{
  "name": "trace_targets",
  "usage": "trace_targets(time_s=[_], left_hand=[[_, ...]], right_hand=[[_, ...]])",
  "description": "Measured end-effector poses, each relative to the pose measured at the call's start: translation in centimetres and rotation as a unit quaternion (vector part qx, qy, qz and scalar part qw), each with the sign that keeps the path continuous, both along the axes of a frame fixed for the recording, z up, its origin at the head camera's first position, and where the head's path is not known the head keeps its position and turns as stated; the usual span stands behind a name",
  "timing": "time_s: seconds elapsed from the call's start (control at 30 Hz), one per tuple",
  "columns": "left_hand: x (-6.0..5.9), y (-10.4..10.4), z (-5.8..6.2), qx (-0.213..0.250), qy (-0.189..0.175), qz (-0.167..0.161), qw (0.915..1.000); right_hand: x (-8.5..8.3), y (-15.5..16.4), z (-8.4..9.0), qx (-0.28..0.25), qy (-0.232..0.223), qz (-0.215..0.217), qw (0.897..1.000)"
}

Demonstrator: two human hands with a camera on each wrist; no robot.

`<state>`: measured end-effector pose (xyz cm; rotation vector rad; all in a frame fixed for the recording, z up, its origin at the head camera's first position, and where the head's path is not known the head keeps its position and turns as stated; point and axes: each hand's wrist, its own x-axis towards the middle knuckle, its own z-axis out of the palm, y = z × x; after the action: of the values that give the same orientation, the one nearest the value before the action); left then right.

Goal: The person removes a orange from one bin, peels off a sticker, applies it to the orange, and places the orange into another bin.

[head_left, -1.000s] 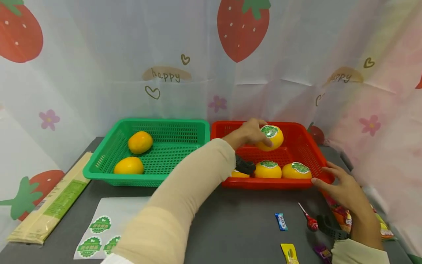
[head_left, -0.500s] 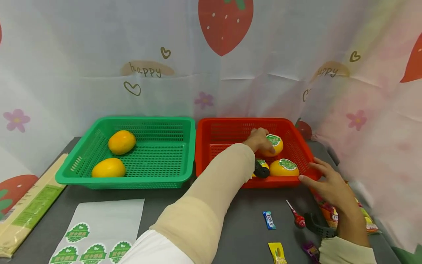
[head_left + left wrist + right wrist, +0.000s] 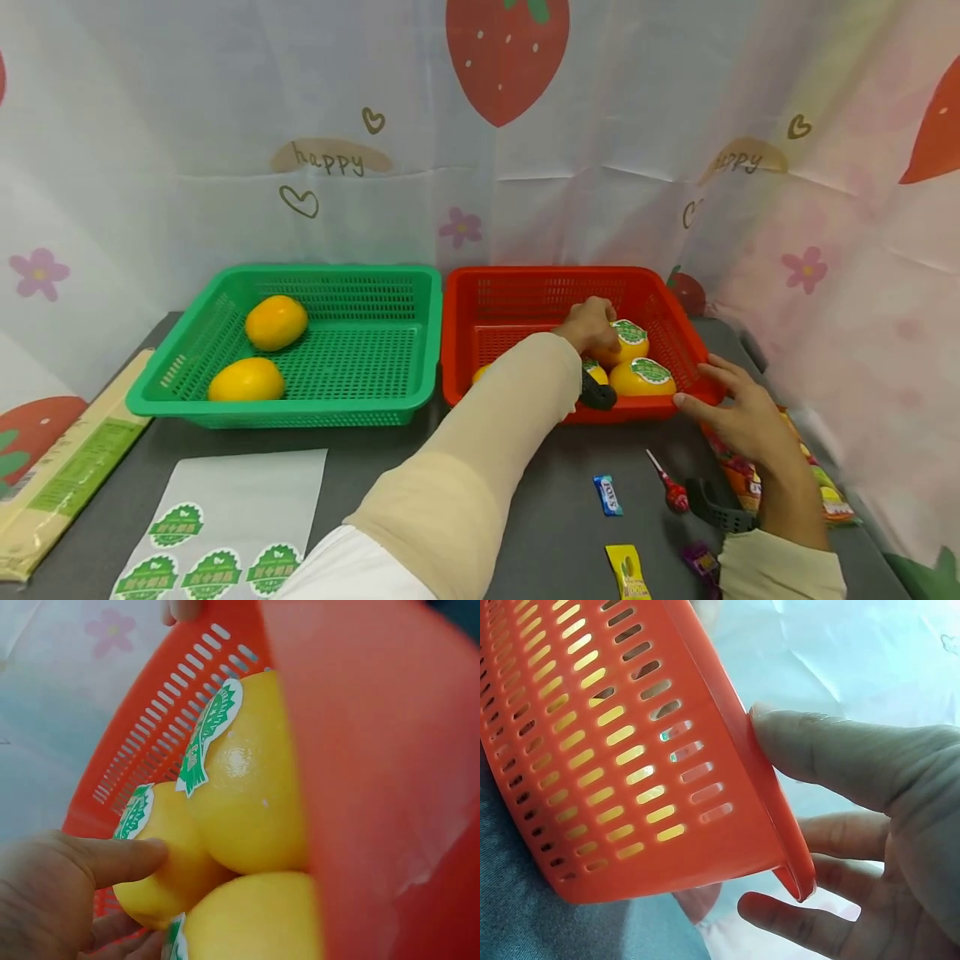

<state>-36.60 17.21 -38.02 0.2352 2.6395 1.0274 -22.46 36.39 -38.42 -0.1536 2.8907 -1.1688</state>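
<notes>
My left hand [image 3: 588, 325] reaches into the red basket [image 3: 517, 283], thumb and fingers around a yellow mango [image 3: 628, 343] with a green-and-white sticker. In the left wrist view, this mango [image 3: 184, 855] rests against two other stickered mangoes, one [image 3: 251, 772] nearer the basket wall. The right hand [image 3: 750, 412] holds the basket's front right corner. Seen from the right wrist, the thumb presses the rim [image 3: 761, 761] while the fingers sit behind it. Part of another mango [image 3: 480, 372] shows beside the left forearm.
On the left, a green basket [image 3: 345, 408] holds two mangoes without visible stickers. A sticker sheet [image 3: 247, 487] lies in front, beside a long yellow packet [image 3: 71, 467]. Small candies [image 3: 607, 495], a lollipop [image 3: 675, 497] and colourful snack bags [image 3: 828, 500] lie at the right.
The left hand has lowered the stickered mango from above the red basket down among the others. The right hand stays at the basket corner. The head view has shifted right.
</notes>
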Motion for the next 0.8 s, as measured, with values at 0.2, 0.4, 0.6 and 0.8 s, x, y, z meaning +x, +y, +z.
trace_targets(time_s=[0.2, 0.4, 0.6, 0.8], left_hand=[[1.0, -1.7, 2.1, -0.063, 0.071, -0.109, 0.9895], [3.2, -4.9, 5.8, -0.013, 0.134, -0.158, 0.9782], [6.9, -11.5, 8.8, 0.056, 0.163, -0.119, 0.9779], [10.8, -19.9, 10.1, 0.107, 0.213, -0.073, 0.9684]], right_hand=[[-0.2, 0.0, 0.3, 0.001, -0.023, -0.009, 1.000], [0.1, 0.1, 0.1, -0.002, -0.028, -0.010, 1.000], [0.2, 0.1, 0.0, 0.015, -0.014, -0.005, 1.000], [0.2, 0.0, 0.3, 0.015, -0.006, -0.002, 1.000]])
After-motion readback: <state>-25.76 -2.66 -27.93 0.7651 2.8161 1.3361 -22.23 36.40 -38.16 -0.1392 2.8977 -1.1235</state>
